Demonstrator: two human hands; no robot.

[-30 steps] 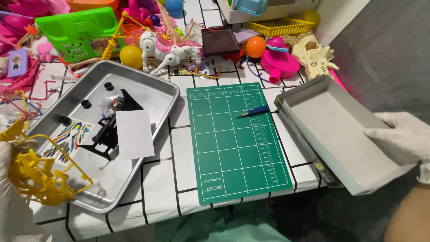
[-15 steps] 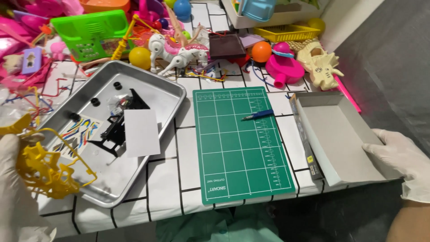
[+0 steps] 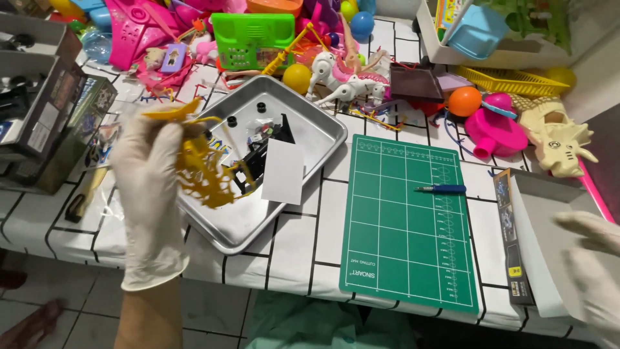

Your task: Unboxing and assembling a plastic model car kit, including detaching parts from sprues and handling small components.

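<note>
My left hand (image 3: 150,187), in a white glove, grips a yellow plastic parts frame (image 3: 201,165) and holds it up over the left rim of a metal tray (image 3: 323,132). The tray carries small black parts, coloured wires and a white card (image 3: 283,171). My right hand (image 3: 591,258), also gloved and blurred, rests at the right edge on a grey cardboard box (image 3: 542,245) that lies partly off the table's right side. A green cutting mat (image 3: 403,220) lies between tray and box, with a blue craft knife (image 3: 441,189) on it.
Plastic toys crowd the back of the white grid-patterned table: a green basket (image 3: 253,37), white toy dog (image 3: 342,74), yellow ball (image 3: 297,77), orange ball (image 3: 464,101), pink toy (image 3: 494,129), beige dinosaur (image 3: 558,139). Cardboard boxes (image 3: 45,110) stand at the left.
The view swung left. My left hand raised the yellow frame up over the tray's edge. The grey box, first lifted and tilted, now lies at the table's right edge under my right hand.
</note>
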